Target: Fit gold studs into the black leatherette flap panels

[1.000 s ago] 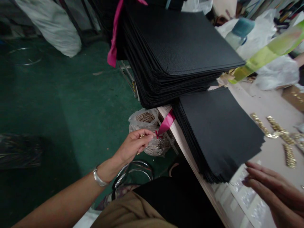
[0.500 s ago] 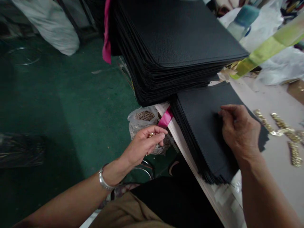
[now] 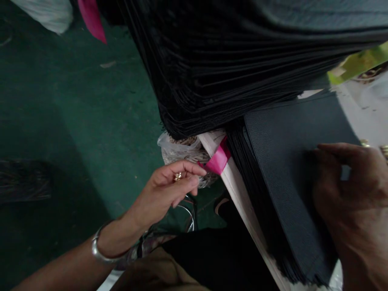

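Observation:
My left hand [image 3: 169, 186], with a silver bangle on its wrist, hangs off the table's edge beside a pink ribbon [image 3: 218, 161]. Its fingers are curled with the thumb close to the index finger. A small gold-coloured piece [image 3: 178, 176] shows between them; whether it is a ring or held I cannot tell. My right hand [image 3: 357, 190], blurred, is over a stack of black leather-like sheets [image 3: 281, 161], thumb and finger bent together in a pinch. What that pinch holds, if anything, is hidden. A taller stack of black sheets [image 3: 212, 64] stands behind.
The pale table edge [image 3: 242, 202] runs between my hands. Under it sit a clear plastic bag of brownish strips [image 3: 182, 151] and a chrome ring-shaped frame [image 3: 191, 216]. Yellow-green tape [image 3: 360, 60] lies at the upper right. Green floor [image 3: 91, 109] spreads on the left.
The view has moved closer and lower, so the stacks look larger and most gold strips have left the frame. My right hand is further right in view; my left has shifted slightly left.

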A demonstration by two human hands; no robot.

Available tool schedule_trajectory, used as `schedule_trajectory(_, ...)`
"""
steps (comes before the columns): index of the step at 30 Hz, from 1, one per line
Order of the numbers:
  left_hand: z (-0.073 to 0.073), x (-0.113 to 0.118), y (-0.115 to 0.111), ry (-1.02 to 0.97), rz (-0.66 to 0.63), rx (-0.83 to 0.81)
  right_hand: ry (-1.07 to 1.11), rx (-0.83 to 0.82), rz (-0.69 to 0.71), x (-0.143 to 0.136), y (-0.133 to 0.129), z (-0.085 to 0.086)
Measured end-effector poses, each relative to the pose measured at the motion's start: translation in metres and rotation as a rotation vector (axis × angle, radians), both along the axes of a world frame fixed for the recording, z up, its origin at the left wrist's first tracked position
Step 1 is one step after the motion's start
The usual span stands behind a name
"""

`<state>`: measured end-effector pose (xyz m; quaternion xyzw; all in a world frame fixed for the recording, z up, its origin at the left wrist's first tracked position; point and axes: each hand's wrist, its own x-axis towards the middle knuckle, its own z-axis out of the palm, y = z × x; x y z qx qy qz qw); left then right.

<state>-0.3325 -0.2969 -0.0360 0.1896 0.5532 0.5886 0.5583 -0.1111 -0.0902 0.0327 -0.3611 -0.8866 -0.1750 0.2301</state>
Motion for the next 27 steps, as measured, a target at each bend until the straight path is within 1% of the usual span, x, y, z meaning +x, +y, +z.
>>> schedule_trajectory(2,0.004,0.005,0.002,-0.03,-0.055,0.02,0.004,-0.013,-0.009,0.0,0.001,0.0)
schedule_trajectory(6,0.01,0.018,0.007,-0.067,-0.112,0.001,0.028,-0.065,0.048,0.002,0.004,-0.004)
schedule_trajectory(9,0.014,0.027,0.011,-0.094,-0.1,0.035,0.049,-0.079,0.058,0.003,0.006,-0.006)
schedule_trajectory(12,0.018,0.033,0.011,-0.118,-0.059,0.071,0.06,-0.123,0.082,0.002,0.005,-0.006)
schedule_trajectory(17,0.024,0.04,0.009,-0.05,0.001,0.05,0.08,-0.185,0.174,0.0,0.001,-0.004)
schedule_trajectory(19,0.027,0.047,0.008,-0.011,-0.018,0.038,0.087,-0.202,0.206,0.0,-0.006,-0.003)
schedule_trajectory(22,0.033,0.063,0.006,0.01,-0.085,0.027,0.084,-0.219,0.216,0.008,-0.022,-0.003)
schedule_trajectory(24,0.039,0.073,0.005,-0.026,-0.12,0.064,0.083,-0.241,0.211,0.018,-0.037,-0.003)
schedule_trajectory(27,0.046,0.088,0.005,-0.067,-0.14,0.135,0.107,-0.283,0.192,0.04,-0.062,-0.001)
